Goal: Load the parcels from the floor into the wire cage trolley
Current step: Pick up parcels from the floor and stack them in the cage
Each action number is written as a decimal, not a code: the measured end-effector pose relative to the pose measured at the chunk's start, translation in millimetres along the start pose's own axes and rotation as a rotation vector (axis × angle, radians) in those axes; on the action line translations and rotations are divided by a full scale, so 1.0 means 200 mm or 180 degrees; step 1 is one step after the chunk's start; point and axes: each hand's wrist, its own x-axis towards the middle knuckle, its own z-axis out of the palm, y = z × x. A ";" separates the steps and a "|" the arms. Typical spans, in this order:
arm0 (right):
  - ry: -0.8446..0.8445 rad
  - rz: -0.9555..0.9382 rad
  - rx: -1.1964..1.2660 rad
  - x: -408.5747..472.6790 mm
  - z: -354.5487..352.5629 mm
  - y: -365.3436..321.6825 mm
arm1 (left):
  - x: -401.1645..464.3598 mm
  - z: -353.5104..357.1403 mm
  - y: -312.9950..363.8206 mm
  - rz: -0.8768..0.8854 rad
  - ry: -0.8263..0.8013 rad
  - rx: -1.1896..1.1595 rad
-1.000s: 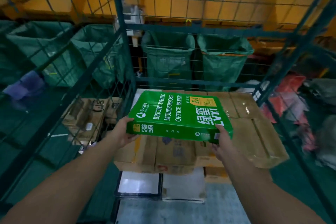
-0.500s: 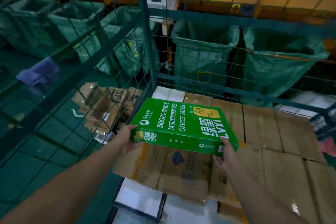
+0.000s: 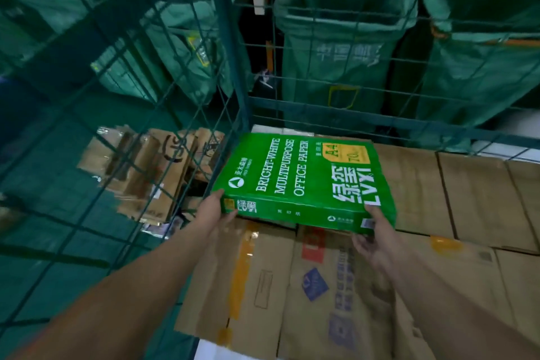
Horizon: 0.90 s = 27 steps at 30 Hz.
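Wire-mesh cage trolley [image 3: 233, 73], glossy flat paper ream [image 3: 304, 178]

Both arms reach forward, left hand [image 3: 212, 215] and right hand [image 3: 377, 238] gripping a pack's near corners.

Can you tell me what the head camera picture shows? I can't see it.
Two hands, left hand and right hand, hold a green paper box over cardboard boxes inside a wire cage trolley. Green sacks hang behind it.
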 end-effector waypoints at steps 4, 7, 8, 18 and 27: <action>-0.0043 0.0020 -0.0219 0.16 0.06 0.00 | 0.19 0.07 -0.01 0.0050 0.0000 0.0198; -0.0097 0.0010 -0.0400 0.22 0.09 0.00 | 0.30 0.10 0.00 0.0068 0.0023 0.0460; -0.0120 -0.0003 -0.0446 0.25 0.10 -0.01 | 0.33 0.10 0.00 0.0012 -0.0021 0.0486; -0.0020 -0.0116 -0.0561 0.44 0.15 0.04 | 0.55 0.16 -0.04 0.0202 0.0053 0.1045; -0.0211 -0.0176 -0.0568 0.46 0.19 0.14 | 0.64 0.15 -0.03 0.0613 0.0142 0.1434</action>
